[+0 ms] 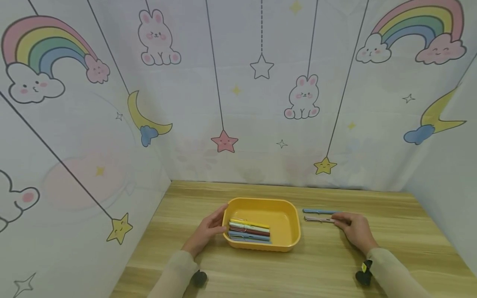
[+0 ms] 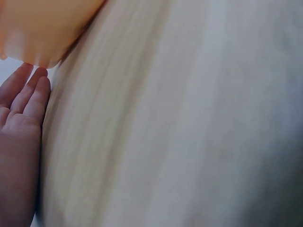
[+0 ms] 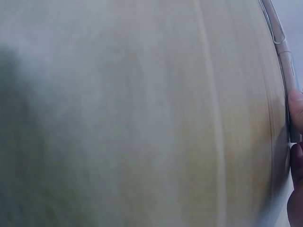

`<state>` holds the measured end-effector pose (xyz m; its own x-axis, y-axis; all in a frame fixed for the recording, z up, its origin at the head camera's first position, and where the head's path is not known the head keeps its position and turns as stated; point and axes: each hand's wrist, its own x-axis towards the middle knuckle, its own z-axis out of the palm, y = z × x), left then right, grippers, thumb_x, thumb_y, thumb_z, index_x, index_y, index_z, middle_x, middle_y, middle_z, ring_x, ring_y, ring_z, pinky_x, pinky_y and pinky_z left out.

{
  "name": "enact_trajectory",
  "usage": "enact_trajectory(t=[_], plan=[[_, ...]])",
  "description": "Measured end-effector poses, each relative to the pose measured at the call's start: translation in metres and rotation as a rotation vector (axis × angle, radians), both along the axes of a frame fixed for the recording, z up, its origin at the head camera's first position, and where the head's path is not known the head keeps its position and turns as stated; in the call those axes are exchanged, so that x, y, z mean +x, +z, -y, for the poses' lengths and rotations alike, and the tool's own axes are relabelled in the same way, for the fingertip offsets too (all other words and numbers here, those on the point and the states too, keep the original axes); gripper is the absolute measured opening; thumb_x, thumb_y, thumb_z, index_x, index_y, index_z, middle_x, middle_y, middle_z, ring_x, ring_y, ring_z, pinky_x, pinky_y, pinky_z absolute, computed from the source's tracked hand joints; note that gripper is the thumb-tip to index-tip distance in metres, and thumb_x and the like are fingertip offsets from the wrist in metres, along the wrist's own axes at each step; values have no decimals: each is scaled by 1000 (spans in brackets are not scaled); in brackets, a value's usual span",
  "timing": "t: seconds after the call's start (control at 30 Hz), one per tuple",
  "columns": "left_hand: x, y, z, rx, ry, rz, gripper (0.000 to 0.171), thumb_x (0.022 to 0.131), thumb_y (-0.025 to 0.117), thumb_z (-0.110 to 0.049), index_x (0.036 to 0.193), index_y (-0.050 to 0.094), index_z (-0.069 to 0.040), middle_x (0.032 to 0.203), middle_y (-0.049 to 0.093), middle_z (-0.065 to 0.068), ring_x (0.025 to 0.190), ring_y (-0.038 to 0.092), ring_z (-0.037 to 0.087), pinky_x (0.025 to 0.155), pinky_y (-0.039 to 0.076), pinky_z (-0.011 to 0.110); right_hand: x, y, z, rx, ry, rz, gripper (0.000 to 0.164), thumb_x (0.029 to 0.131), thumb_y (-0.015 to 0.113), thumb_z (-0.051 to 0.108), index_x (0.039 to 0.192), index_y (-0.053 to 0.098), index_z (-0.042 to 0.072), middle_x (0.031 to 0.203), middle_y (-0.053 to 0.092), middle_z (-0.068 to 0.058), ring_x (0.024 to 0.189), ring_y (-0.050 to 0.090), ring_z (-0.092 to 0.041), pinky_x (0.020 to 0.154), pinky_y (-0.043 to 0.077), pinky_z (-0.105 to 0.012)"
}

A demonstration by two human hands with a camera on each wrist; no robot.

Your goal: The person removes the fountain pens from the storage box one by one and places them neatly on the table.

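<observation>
A yellow plastic tray [image 1: 262, 247] stands on the wooden table, with several pens [image 1: 249, 231] side by side in its left half: yellow, pale green, dark red and blue ones. At the tray's left end, my left hand [image 1: 206, 230] touches the wall with its fingers extended; the left wrist view shows the fingertips [image 2: 41, 72] against the outer wall. To the right of the tray, my right hand [image 1: 354, 229] pinches the right end of a pale pink pen [image 1: 318, 219] between thumb and fingers. Just behind that pen lies a blue pen [image 1: 320, 211], its right end by my fingers.
The wooden table [image 1: 316, 269] runs back to a white cloth backdrop [image 1: 253, 165] printed with rabbits, stars and rainbows. More cloth hangs along the left and right sides. A dark device [image 1: 364, 273] is worn at my right wrist, another [image 1: 199, 278] at my left.
</observation>
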<state>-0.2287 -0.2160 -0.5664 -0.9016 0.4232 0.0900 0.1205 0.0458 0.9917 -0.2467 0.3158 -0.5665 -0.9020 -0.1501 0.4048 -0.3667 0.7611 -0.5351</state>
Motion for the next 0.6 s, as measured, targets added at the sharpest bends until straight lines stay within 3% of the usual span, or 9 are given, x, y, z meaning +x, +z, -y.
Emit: enact_trajectory(t=[0.13,0.37,0.6], plan=[[0,0,0,0,7,-3,74,103,64,-6,167,28,-13,172,28,14,156,30,36,116,36,19,1,1,0,9,-8,11,21,86,82,-1,105,83,7,101,81,-10,92,76,-31,75,62,-33],[0,-1,0,-7,1,-7,74,103,64,-7,167,28,-12,172,27,14,156,31,37,117,35,19,2,3,1,7,-23,26,20,87,81,-1,107,83,6,101,81,-11,92,76,-31,75,61,-33],[0,-1,0,15,-8,-12,74,103,64,-4,167,28,-12,173,25,15,157,28,37,117,34,19,1,3,1,2,-25,31,21,89,80,-1,109,82,6,104,80,-12,96,76,-36,79,62,-45]])
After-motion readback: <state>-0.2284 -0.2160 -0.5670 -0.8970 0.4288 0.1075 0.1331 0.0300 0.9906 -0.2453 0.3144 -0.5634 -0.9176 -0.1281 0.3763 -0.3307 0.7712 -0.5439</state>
